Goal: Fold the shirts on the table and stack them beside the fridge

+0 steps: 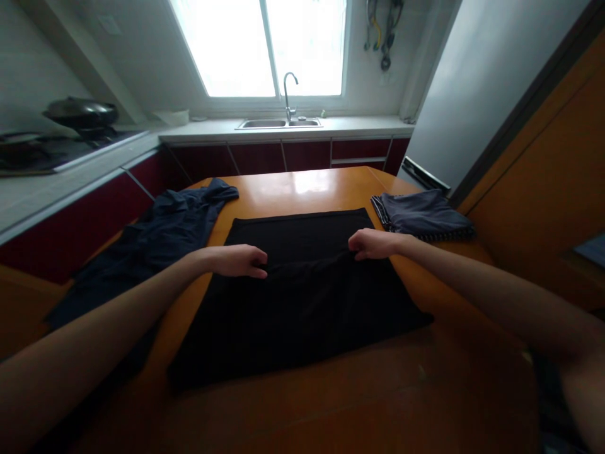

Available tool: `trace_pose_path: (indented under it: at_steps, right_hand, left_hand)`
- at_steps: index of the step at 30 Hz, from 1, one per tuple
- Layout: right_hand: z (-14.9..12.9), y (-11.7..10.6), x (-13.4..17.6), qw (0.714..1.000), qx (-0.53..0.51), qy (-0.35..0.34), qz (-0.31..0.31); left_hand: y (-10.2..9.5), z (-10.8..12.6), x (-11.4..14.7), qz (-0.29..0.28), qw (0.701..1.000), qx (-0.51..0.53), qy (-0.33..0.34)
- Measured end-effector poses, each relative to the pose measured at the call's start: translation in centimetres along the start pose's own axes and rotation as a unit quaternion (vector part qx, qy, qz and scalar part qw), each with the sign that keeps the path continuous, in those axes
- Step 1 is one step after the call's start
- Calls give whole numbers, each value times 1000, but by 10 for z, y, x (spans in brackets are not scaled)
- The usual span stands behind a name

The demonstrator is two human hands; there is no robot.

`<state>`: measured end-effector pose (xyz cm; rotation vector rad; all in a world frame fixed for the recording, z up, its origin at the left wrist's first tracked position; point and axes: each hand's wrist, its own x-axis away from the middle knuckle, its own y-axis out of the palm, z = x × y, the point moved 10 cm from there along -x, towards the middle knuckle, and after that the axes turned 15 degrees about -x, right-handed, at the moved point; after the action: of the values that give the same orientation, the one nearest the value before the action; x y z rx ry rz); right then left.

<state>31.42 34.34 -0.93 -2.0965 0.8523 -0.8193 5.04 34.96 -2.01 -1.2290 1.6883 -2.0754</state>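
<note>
A piece of black cloth (pixel 293 321) lies spread over the wooden table in front of me, its exact kind hard to make out. A raised fold runs across it between my hands. My left hand (pixel 239 260) pinches the cloth at the fold's left end, fingers curled and thumb below. At the right end, my right hand (pixel 371 244) grips the cloth with bent fingers, its fingertips partly hidden. The cloth's near edge hangs low toward the table's front, with a corner pointing right.
Rumpled dark blue clothing (pixel 165 221) lies along the left of the wooden table (pixel 293 188). On the right sits a folded stack of grey and striped clothes (pixel 423 214). Behind are a counter with a sink (pixel 265 124), a stove with a pan (pixel 82 113), and a fridge (pixel 501 82).
</note>
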Motion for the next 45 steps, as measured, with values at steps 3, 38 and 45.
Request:
trace_pose_path:
  at_steps: [3,38,45]
  right_hand:
    - [-16,-7,30,990,82,5,116]
    - [46,19,54,935,-107,109,321]
    - [39,26,62,920,99,160,344]
  left_hand:
    - [-36,30,2,120,990,-76,-22]
    - [-45,137,-81,350,932,44,-79]
    - [-48,137,-68,352,923,-42,-152]
